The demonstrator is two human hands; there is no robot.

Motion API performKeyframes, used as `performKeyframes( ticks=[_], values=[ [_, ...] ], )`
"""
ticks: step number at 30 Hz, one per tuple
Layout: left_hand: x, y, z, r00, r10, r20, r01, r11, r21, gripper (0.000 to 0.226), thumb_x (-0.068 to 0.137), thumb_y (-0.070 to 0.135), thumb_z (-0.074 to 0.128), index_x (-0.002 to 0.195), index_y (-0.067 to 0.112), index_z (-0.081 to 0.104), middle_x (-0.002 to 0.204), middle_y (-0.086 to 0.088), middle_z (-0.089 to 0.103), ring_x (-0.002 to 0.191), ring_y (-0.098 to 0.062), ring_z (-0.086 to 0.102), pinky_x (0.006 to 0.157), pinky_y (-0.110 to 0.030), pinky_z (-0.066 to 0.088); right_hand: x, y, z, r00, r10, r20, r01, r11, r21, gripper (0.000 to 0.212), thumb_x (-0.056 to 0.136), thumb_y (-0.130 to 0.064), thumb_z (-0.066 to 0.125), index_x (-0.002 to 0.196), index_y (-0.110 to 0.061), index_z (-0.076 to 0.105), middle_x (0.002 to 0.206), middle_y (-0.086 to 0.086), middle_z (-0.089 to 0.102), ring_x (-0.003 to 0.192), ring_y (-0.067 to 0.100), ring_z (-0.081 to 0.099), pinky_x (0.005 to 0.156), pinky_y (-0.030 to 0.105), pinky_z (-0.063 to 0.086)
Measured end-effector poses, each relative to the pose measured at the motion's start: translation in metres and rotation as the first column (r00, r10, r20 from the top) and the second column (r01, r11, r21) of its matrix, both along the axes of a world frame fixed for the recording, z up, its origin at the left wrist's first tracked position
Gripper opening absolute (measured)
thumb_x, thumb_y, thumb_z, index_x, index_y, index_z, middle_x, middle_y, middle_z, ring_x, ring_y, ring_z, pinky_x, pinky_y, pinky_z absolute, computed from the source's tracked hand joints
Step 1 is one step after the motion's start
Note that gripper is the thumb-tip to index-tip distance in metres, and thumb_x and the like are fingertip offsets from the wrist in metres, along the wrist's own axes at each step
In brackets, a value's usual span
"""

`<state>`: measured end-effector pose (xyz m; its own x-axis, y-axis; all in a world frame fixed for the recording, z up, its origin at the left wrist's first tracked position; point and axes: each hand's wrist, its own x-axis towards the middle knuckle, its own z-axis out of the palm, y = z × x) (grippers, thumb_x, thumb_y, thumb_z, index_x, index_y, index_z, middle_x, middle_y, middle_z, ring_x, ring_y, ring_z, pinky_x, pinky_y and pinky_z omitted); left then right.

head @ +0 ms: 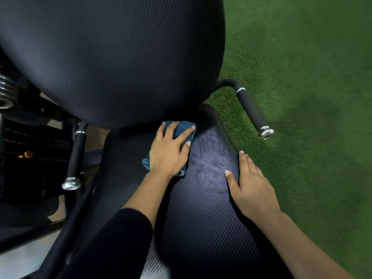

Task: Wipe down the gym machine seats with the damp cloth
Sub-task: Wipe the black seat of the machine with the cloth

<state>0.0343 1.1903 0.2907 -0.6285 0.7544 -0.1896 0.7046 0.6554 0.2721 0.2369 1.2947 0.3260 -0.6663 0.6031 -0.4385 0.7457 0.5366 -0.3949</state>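
Observation:
A black ribbed seat pad [201, 208] of a gym machine fills the lower middle, with a large black backrest [112, 57] rising above it. A folded blue cloth [184, 128] lies at the seat's far end, just under the backrest. My left hand [171, 150] presses flat on the cloth with straight, spread fingers. My right hand [251, 188] rests flat on the seat's right edge, fingers straight, holding nothing. A damp, lighter patch [211, 158] shows on the seat between the two hands.
Two black foam-covered handles with chrome ends flank the seat, one at the left [75, 154] and one at the right [252, 109]. Green artificial turf [312, 77] covers the floor to the right. Dark machine frame and weight parts [24, 137] crowd the left.

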Motion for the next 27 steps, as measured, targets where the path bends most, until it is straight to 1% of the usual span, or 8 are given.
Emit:
performKeyframes(
  ticks=[2,7,11,13,16,19,24,27],
  values=[
    [0.009,-0.006,0.007,0.999,-0.048,-0.004,0.048,0.998,0.038,0.048,0.088,0.045,0.031,0.131,0.041,0.051,0.142,-0.006,0.044,0.134,-0.037,0.030,0.096,-0.052,0.045,0.003,0.000,0.002,1.000,0.001,0.002,-0.001,1.000,-0.014,0.068,0.098,-0.046,0.031,0.152,-0.012,0.008,0.157,0.005,0.020,0.143,0.018,0.020,0.111,0.030,0.023],
    [0.079,-0.054,0.035,0.915,-0.404,0.020,0.394,0.903,0.172,0.044,0.091,0.035,0.042,0.134,0.043,0.046,0.143,0.000,0.043,0.137,-0.033,0.030,0.095,-0.043,0.046,0.013,-0.002,0.006,1.000,0.005,-0.012,-0.006,1.000,-0.016,0.063,0.100,-0.041,0.030,0.151,-0.012,0.009,0.157,0.003,0.020,0.142,0.018,0.022,0.110,0.029,0.023],
    [0.063,-0.035,0.030,0.865,-0.502,0.006,0.491,0.847,0.203,0.046,0.091,0.033,0.044,0.136,0.044,0.044,0.145,0.001,0.042,0.139,-0.031,0.027,0.096,-0.043,0.046,0.020,-0.003,0.007,0.999,0.031,-0.014,-0.031,0.999,-0.007,0.061,0.100,-0.038,0.030,0.151,-0.011,0.010,0.156,0.004,0.022,0.141,0.019,0.025,0.111,0.030,0.025],
    [0.042,0.000,0.015,0.877,-0.479,-0.025,0.476,0.861,0.178,0.046,0.090,0.032,0.042,0.134,0.041,0.048,0.143,-0.003,0.044,0.134,-0.034,0.031,0.099,-0.045,0.045,0.022,-0.002,0.007,0.999,0.039,-0.025,-0.039,0.999,0.000,0.061,0.100,-0.037,0.031,0.151,-0.010,0.012,0.155,0.005,0.024,0.141,0.019,0.026,0.111,0.030,0.026],
    [0.025,0.047,0.001,0.954,-0.299,-0.009,0.297,0.947,0.118,0.045,0.090,0.037,0.033,0.132,0.041,0.051,0.141,-0.006,0.046,0.131,-0.038,0.034,0.092,-0.049,0.049,0.027,-0.003,0.010,0.999,0.044,-0.031,-0.044,0.999,-0.002,0.060,0.100,-0.037,0.029,0.151,-0.011,0.012,0.156,0.003,0.022,0.141,0.018,0.025,0.111,0.031,0.026],
    [0.029,0.061,0.003,0.976,-0.215,-0.026,0.216,0.972,0.097,0.044,0.091,0.036,0.034,0.130,0.039,0.053,0.143,-0.005,0.044,0.133,-0.036,0.033,0.094,-0.049,0.047,0.034,-0.002,0.012,0.999,0.052,-0.011,-0.052,0.999,-0.003,0.060,0.101,-0.040,0.025,0.152,-0.013,0.010,0.157,0.001,0.020,0.142,0.016,0.024,0.113,0.031,0.025],
    [0.087,-0.002,0.026,0.900,-0.435,-0.019,0.432,0.884,0.179,0.043,0.093,0.034,0.037,0.135,0.040,0.046,0.144,0.000,0.043,0.136,-0.035,0.031,0.100,-0.043,0.043,0.047,-0.002,0.012,0.999,0.052,-0.001,-0.052,0.999,-0.002,0.060,0.099,-0.042,0.020,0.151,-0.012,0.014,0.155,0.003,0.026,0.141,0.017,0.028,0.113,0.033,0.028],
    [0.108,-0.029,0.038,0.875,-0.484,0.020,0.471,0.860,0.199,0.044,0.094,0.035,0.037,0.137,0.045,0.041,0.147,0.005,0.039,0.139,-0.030,0.028,0.094,-0.044,0.046,0.054,-0.003,0.014,0.999,0.042,-0.009,-0.042,0.999,-0.004,0.059,0.100,-0.040,0.022,0.152,-0.013,0.013,0.155,0.003,0.028,0.140,0.016,0.029,0.112,0.032,0.029]
  ],
)
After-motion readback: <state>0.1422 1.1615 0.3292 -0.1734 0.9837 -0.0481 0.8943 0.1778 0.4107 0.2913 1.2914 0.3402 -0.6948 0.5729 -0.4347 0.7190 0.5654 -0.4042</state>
